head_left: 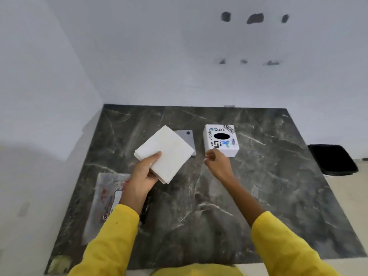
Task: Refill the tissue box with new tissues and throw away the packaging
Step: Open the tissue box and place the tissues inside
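At the lower left of the frame the wrapper (107, 200) lies flat and empty on the table (258, 186). Just right of it, our left hand (144, 174) grips the tissues (165, 152), thumb on top, and lifts them up over a grey plate (186, 137). Right of the middle, our right hand (217, 163) is curled with pinched fingers at the near edge of the box (221, 139); we cannot tell if it touches. The box stands with its dark hole up. At the far right edge sits a black bin (332, 159). We think we are at the filling step. Next we must open the box and slide the tissues in, then take the wrapper to the bin.
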